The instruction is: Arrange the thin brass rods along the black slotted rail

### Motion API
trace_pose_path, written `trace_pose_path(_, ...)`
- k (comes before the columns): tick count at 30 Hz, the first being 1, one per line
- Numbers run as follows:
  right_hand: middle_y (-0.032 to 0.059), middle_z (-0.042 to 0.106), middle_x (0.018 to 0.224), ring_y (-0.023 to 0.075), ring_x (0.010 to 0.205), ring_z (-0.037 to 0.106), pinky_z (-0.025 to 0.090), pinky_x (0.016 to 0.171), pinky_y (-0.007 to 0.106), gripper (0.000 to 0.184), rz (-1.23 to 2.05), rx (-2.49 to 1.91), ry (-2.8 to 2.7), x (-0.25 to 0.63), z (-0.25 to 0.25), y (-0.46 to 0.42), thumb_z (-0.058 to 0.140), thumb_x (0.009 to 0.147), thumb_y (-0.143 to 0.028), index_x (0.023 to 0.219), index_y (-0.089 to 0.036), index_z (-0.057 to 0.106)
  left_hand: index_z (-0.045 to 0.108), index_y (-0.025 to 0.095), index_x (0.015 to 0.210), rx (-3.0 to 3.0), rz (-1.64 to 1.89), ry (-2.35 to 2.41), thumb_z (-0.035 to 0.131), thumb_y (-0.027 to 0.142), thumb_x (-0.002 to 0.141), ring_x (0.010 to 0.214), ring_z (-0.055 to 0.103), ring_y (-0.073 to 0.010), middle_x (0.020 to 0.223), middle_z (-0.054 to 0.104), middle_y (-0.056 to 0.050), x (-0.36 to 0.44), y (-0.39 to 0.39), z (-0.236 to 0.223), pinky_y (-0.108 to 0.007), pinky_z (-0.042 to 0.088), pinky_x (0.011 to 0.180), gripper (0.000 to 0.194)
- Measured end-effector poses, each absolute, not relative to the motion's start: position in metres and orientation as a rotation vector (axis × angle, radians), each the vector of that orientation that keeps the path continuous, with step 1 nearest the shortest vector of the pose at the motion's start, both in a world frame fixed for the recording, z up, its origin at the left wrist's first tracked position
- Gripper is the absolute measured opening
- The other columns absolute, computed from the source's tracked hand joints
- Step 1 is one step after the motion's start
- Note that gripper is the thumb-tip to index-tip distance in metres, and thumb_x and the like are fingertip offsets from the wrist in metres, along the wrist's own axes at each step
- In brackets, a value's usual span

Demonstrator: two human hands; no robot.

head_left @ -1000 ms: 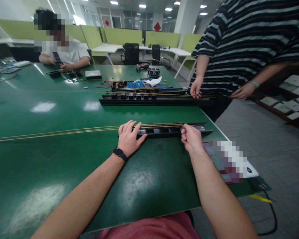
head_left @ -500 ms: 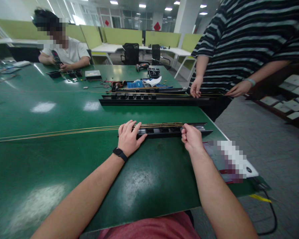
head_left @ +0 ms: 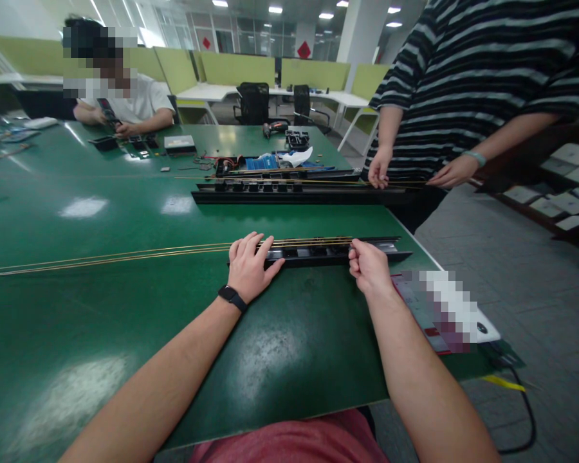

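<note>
Before us spreads one glossy green surface. At 1 o'clock stands one person in a striped shirt; at 11 o'clock sits one person in a white shirt. Both our forearms reach forward, converging towards 12 o'clock.

Our left hand, with one dark wristband, lies palm down across the black channel's near-left end — its grip loosely spread, thumb apart, fingers resting over the wires. Our right hand is curled into a closed grip, finger and thumb pinched at the wires' right ends, over the channel's right part.

Beyond, at 12 o'clock, lies a longer black rail. Our one black channel lies on the surface at 12 o'clock, straight and narrow, with raised long edges, a shiny grey inside and dark pieces within. A flat red-edged sheet lies near 2 o'clock. Thinnest are the golden wires — we count at least three — stretching nearly parallel from the channel towards 10 o'clock.
</note>
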State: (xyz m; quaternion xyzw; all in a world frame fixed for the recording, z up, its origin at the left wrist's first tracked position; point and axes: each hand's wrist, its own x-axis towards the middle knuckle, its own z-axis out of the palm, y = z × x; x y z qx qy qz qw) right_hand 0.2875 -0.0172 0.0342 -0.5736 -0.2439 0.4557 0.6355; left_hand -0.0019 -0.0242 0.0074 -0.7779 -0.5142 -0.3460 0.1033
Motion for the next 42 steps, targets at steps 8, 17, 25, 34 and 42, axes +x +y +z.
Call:
trace_pose_path(8,-0.004,0.057,0.056,0.0047,0.033,0.038,0.019,0.027,0.014,0.017,1.015,-1.319,-0.533,0.2894,0.0339,-0.017,0.072,0.081,-0.027,0.077,-0.019,0.058,0.061,0.023,0.138,-2.288,-1.012,-1.509,0.062,0.052,0.094,0.14,0.049,-0.0331,0.141,0.061,-0.015,-0.0017,-0.0242,0.007,-0.051,0.03,0.118,0.053)
trace_pose_path(17,-0.0041,0.057,0.056,0.0047,0.032,0.038,0.019,0.027,0.014,0.013,1.012,-1.33,-0.522,0.2893,0.0354,-0.0175,0.069,0.084,-0.028,0.081,-0.018,0.061,0.062,0.022,0.138,-2.28,-1.013,-1.506,0.062,0.052,0.094,0.14,0.049,-0.033,0.141,0.061,-0.015,0.0001,-0.0243,0.0075,-0.05,0.029,0.119,0.053)
trace_pose_path(25,-0.0038,0.057,0.056,0.0049,0.032,0.038,0.018,0.027,0.014,0.022,1.043,-1.306,-0.59,0.2918,0.0347,-0.0187,0.075,0.081,-0.03,0.076,-0.018,0.058,0.061,0.024,0.138,-2.283,-1.022,-1.512,0.063,0.052,0.093,0.139,0.05,-0.0335,0.14,0.061,-0.015,0.0007,-0.0247,0.0084,-0.052,0.03,0.118,0.053)
trace_pose_path(34,-0.0037,0.057,0.057,0.0047,0.032,0.039,0.018,0.027,0.014,0.012,1.006,-1.339,-0.507,0.2944,0.0373,-0.0177,0.068,0.085,-0.026,0.08,-0.017,0.061,0.062,0.024,0.138,-2.289,-1.032,-1.505,0.064,0.051,0.093,0.139,0.05,-0.0342,0.14,0.061,-0.015,0.0021,-0.0259,0.0096,-0.052,0.031,0.117,0.053)
trace_pose_path(42,-0.0044,0.055,0.056,0.0047,0.032,0.037,0.018,0.027,0.014,0.015,1.05,-1.317,-0.561,0.2944,0.0376,-0.0177,0.072,0.083,-0.027,0.078,-0.018,0.061,0.062,0.023,0.137,-2.28,-1.019,-1.503,0.062,0.053,0.094,0.139,0.05,-0.0331,0.14,0.061,-0.015,0.0029,-0.0243,0.0098,-0.051,0.03,0.117,0.053)
